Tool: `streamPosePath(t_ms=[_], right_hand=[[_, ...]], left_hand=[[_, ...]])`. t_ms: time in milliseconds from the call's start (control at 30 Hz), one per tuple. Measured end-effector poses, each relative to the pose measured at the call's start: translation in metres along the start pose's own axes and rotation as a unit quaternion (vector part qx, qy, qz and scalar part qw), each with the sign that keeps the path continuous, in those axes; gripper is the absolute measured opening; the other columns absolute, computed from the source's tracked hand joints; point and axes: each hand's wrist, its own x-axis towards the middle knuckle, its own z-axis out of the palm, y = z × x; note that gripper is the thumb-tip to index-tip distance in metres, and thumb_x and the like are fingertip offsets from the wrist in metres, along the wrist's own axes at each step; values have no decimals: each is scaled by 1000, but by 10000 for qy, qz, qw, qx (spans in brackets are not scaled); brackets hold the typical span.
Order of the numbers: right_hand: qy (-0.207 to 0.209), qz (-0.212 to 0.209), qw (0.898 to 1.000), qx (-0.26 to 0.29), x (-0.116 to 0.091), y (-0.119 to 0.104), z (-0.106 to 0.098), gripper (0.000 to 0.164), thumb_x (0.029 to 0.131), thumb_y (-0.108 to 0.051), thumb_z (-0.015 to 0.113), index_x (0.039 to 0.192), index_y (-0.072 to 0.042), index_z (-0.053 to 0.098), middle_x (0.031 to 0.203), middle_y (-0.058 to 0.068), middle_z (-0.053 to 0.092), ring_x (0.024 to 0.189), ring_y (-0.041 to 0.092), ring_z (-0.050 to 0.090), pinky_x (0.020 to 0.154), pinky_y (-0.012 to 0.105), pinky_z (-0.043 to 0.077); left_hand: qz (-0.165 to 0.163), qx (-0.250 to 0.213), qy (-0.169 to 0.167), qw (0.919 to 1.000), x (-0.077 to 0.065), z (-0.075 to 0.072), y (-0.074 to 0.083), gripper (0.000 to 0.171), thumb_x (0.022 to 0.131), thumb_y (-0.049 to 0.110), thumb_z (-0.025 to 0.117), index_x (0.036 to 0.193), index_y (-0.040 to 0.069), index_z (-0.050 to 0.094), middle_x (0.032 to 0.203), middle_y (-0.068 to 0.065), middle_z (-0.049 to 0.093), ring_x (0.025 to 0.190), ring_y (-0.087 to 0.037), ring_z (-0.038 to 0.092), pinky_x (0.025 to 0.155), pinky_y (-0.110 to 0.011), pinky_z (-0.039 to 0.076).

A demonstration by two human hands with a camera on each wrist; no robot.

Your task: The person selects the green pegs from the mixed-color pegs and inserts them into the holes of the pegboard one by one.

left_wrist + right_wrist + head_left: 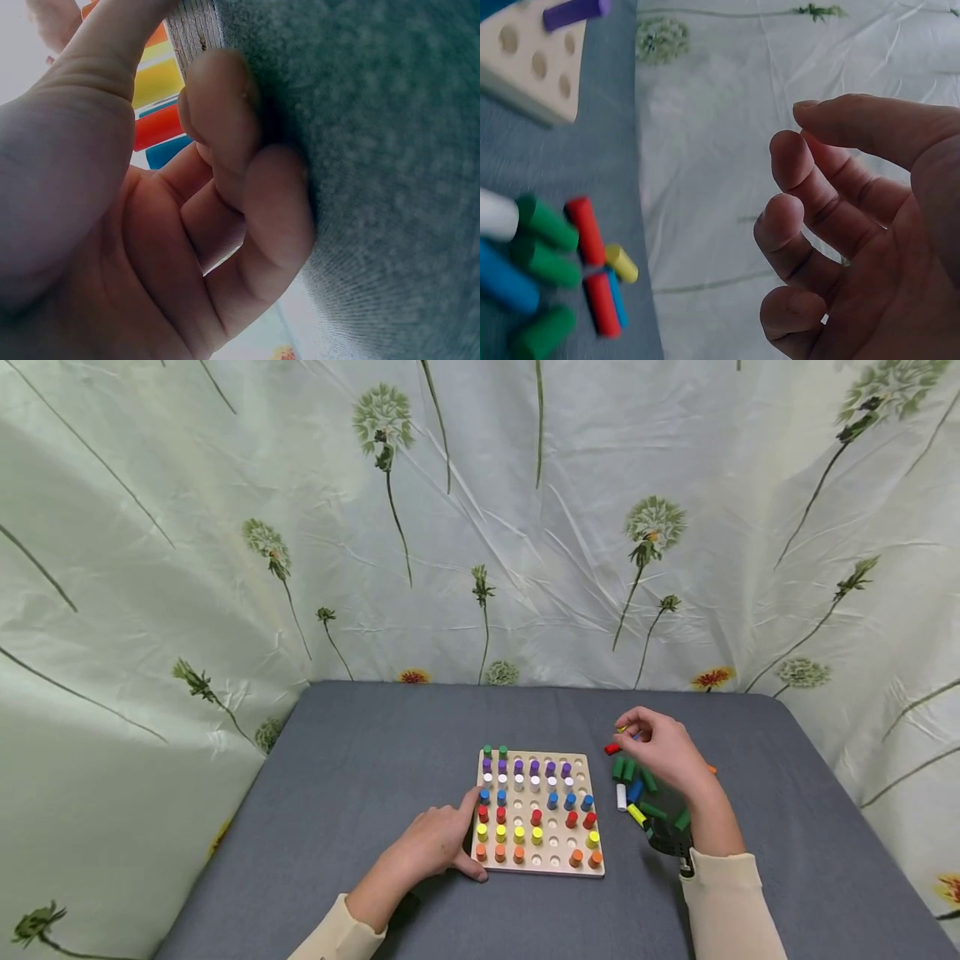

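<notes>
A square wooden pegboard (564, 850) lies on the table, with rows of orange, yellow, red, blue, white, purple and green pegs, and several bare holes. My left hand (435, 839) holds its near left corner, thumb at the front edge and index finger along the left side. Curled fingers (221, 97) meet the board's side in the left wrist view. Over the far end of the loose pegs hovers my right hand (663, 752), partly covering them. Its thumb and fingers (787, 161) are loosely bent, holding nothing in the right wrist view.
Right of the board lie loose pegs: several green pegs (649, 779), a white peg (621, 797), a blue peg (635, 791) and a yellow peg (637, 815). Farther back are red pegs (585, 229) and a small yellow peg (621, 262). A flowered curtain (450, 568) hangs behind the grey table (375, 752).
</notes>
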Motion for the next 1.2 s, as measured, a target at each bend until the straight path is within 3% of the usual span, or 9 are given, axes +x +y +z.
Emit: streamPosePath(t_ms=[267, 500, 1200], right_hand=[[12, 407, 9990, -158, -17, 23, -13, 20, 96, -22, 65, 109, -7, 65, 94, 7, 67, 81, 19, 57, 68, 34, 45], [-117, 796, 9952, -554, -25, 47, -13, 26, 96, -28, 65, 108, -4, 65, 92, 8, 65, 77, 19, 54, 65, 32, 42], [-543, 1364, 9843, -984, -17, 74, 2, 31, 94, -33, 65, 104, -4, 66, 88, 7, 66, 75, 19, 55, 62, 32, 38]], left_hand=[[-51, -31, -12, 10000, 0, 0, -1, 126, 57, 62, 88, 154, 10, 28, 101, -11, 68, 75, -18, 52, 77, -42, 50], [31, -71, 0, 10000, -1, 0, -1, 125, 57, 61, 89, 154, 10, 28, 96, -10, 68, 71, -18, 52, 71, -38, 48], [95, -12, 55, 9999, -3, -2, 1, 123, 58, 61, 89, 153, 11, 28, 96, -11, 68, 70, -17, 52, 71, -41, 50]])
